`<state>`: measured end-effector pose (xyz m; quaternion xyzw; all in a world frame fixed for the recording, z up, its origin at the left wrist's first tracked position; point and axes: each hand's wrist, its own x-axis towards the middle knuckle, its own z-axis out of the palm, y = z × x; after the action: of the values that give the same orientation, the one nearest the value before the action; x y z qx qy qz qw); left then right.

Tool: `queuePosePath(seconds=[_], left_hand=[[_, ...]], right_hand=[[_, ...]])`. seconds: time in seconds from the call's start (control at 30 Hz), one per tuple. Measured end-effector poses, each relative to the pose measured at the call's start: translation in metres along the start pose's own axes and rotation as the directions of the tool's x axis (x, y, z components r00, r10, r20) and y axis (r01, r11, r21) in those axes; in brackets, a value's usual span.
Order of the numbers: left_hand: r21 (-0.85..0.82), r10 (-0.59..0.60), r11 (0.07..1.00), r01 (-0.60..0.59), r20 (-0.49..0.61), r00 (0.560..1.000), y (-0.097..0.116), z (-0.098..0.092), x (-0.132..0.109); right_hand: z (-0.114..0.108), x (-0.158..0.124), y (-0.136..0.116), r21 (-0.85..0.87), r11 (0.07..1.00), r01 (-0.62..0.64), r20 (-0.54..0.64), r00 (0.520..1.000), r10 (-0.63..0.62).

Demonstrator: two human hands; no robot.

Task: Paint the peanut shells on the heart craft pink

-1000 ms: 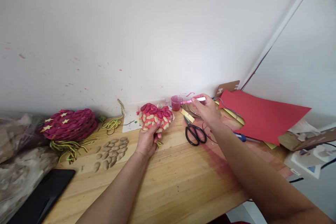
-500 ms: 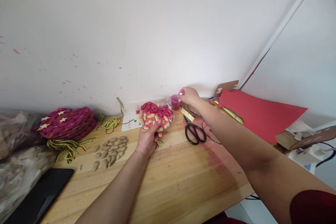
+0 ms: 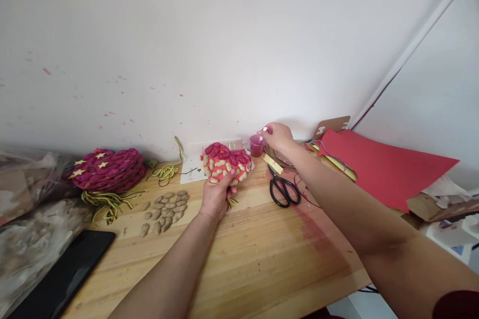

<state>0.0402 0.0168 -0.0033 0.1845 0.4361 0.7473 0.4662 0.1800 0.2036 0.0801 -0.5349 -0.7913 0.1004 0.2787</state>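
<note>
My left hand point(image 3: 217, 193) grips a red disc covered with peanuts point(image 3: 224, 162), thumb on its face and fingers underneath. Its upper peanuts are magenta; the lower ones keep their plain tan shell. At the wall, my right hand point(image 3: 279, 135) pinches what looks like a paintbrush point(image 3: 264, 130), mostly hidden by the fingers. The brush points down at a small clear cup of magenta paint point(image 3: 256, 146); whether its tip touches the paint I cannot tell. Black-handled scissors point(image 3: 284, 192) lie below the right hand, beside a yellow paper strip point(image 3: 273, 164).
Several loose peanuts point(image 3: 164, 212) lie left of my left hand. Beyond them are a stack of magenta peanut discs with yellow stars point(image 3: 107, 169), yarn point(image 3: 166, 172), plastic bags point(image 3: 41, 244) and a black phone point(image 3: 69, 274). Red paper sheets point(image 3: 389, 164) lie at right.
The view has turned slightly left, so everything sits farther right. My left hand still holds the peanut disc. My right hand stays by the cup, the brush now nearer its opening.
</note>
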Motion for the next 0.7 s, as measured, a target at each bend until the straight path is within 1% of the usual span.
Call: queuePosePath(seconds=[0.1,0.13,0.17,0.2,0.23,0.27,0.3,0.33,0.37,0.43,0.5,0.6,0.7], left_hand=[[0.002,0.008,1.000,-0.008,-0.003,1.000,-0.001,-0.001,0.001],[0.004,0.007,1.000,-0.007,-0.008,1.000,-0.001,-0.001,0.001],[0.007,0.006,1.000,-0.006,-0.011,1.000,-0.001,0.000,0.000],[0.009,0.006,1.000,-0.006,-0.013,1.000,-0.001,0.000,0.000],[0.010,0.007,1.000,-0.007,-0.009,1.000,0.000,0.000,-0.001],[0.008,0.013,1.000,-0.013,-0.004,1.000,0.000,0.001,-0.002],[0.009,0.017,1.000,-0.017,0.002,1.000,0.001,0.001,-0.002],[0.015,0.020,1.000,-0.021,0.011,1.000,0.001,0.001,-0.003],[0.025,0.023,0.999,-0.023,0.019,1.000,0.001,0.000,-0.003],[0.060,0.024,0.998,-0.026,0.030,0.999,0.000,-0.001,-0.003],[0.095,0.030,0.995,-0.032,0.026,0.999,-0.002,-0.003,-0.003],[0.129,0.045,0.991,-0.046,0.012,0.999,-0.004,-0.006,-0.003],[0.163,0.045,0.986,-0.045,0.006,0.999,-0.004,-0.006,-0.003]], right_hand=[[-0.013,-0.011,0.005,0.121,0.992,-0.021,-0.115,0.993,0.035],[-0.017,-0.017,0.007,0.190,0.981,-0.030,-0.140,0.989,0.058],[-0.021,-0.025,0.008,0.294,0.955,-0.041,-0.156,0.984,0.090],[-0.025,-0.034,0.009,0.495,0.867,-0.053,-0.157,0.976,0.149],[-0.027,-0.044,0.009,0.675,0.734,-0.070,-0.115,0.973,0.199],[-0.027,-0.054,0.008,0.794,0.600,-0.099,-0.042,0.976,0.216],[-0.026,-0.066,0.007,0.863,0.491,-0.121,0.030,0.981,0.190],[-0.024,-0.076,0.005,0.899,0.411,-0.152,0.098,0.984,0.151],[-0.021,-0.087,0.003,0.914,0.366,-0.176,0.139,0.982,0.124],[-0.014,-0.103,0.000,0.932,0.329,-0.152,0.125,0.987,0.101],[-0.007,-0.114,-0.002,0.937,0.322,-0.134,0.095,0.986,0.136],[0.000,-0.121,-0.001,0.938,0.328,-0.113,0.062,0.985,0.161],[0.003,-0.122,0.004,0.935,0.344,-0.090,0.049,0.991,0.125]])
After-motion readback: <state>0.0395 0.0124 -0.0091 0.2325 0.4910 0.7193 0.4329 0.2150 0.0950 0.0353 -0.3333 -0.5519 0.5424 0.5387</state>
